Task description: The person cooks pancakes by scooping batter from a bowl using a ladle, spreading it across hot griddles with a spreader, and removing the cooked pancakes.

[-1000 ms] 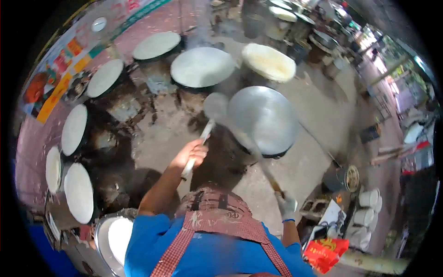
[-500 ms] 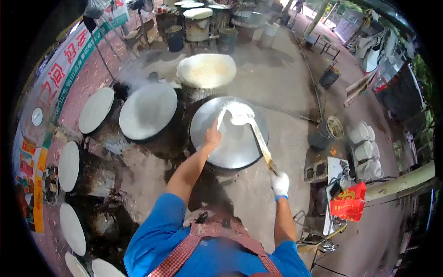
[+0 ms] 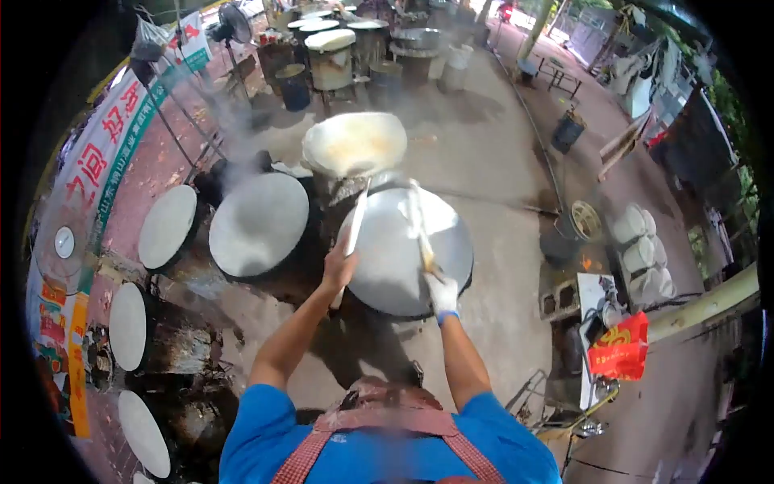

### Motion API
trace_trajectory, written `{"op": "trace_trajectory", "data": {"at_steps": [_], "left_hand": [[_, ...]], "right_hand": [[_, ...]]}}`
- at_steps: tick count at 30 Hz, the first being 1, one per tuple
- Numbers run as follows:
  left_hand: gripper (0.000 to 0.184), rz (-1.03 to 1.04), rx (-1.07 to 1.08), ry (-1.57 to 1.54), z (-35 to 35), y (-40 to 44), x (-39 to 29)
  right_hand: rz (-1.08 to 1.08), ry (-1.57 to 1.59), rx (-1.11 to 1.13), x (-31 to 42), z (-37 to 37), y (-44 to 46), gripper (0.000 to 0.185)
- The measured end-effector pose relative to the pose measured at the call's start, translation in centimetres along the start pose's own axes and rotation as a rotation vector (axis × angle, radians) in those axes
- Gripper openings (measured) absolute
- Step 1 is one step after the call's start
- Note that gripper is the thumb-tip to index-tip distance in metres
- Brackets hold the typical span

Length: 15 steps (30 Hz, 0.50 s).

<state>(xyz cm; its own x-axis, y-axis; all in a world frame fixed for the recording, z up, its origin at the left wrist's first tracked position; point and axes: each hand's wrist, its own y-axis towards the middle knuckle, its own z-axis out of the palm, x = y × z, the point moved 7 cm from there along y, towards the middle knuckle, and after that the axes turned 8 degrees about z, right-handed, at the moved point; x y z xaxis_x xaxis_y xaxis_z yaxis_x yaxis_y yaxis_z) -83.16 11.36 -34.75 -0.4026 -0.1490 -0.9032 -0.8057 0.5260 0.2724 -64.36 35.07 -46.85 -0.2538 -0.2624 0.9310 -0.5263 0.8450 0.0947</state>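
Observation:
A round silvery griddle (image 3: pixel 387 278) lies in front of me, its metal surface shiny. My bare left hand (image 3: pixel 339 266) is closed round a long pale stick (image 3: pixel 359 216) at the griddle's left edge; the stick points forward and extends behind the hand. Over the right part of the griddle, my right hand (image 3: pixel 441 292), in a white glove, grips a long-handled wooden paddle (image 3: pixel 426 250) coated with something white towards its far end. Motion blur hides the exact shape of that end. Just beyond the griddle stands a round container heaped with a pale mass (image 3: pixel 355 143).
More round griddles stand at the left, including a steaming one (image 3: pixel 260 222). Buckets (image 3: pixel 293 87) and covered drums (image 3: pixel 331 60) line the back. To the right are a dark bin (image 3: pixel 558 242), white stacked containers (image 3: pixel 641 250) and a red bag (image 3: pixel 619 347) on a narrow table.
My left hand has drawn back and left with the pale stick, now over the griddle's left edge. My right hand has moved forward and left, and the white blob on the griddle no longer shows.

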Motion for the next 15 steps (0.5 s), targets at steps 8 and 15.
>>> {"op": "trace_trajectory", "data": {"at_steps": [8,15], "left_hand": [[0.07,-0.26,0.088,0.047,-6.0,-18.6,5.1],[0.069,-0.262,0.093,0.106,-7.8,-20.1,5.8]], "right_hand": [[0.462,0.201,-0.019,2.1,-2.6,-3.2,0.032],[0.472,0.145,0.102,3.0,-7.1,-2.7,0.028]]}}
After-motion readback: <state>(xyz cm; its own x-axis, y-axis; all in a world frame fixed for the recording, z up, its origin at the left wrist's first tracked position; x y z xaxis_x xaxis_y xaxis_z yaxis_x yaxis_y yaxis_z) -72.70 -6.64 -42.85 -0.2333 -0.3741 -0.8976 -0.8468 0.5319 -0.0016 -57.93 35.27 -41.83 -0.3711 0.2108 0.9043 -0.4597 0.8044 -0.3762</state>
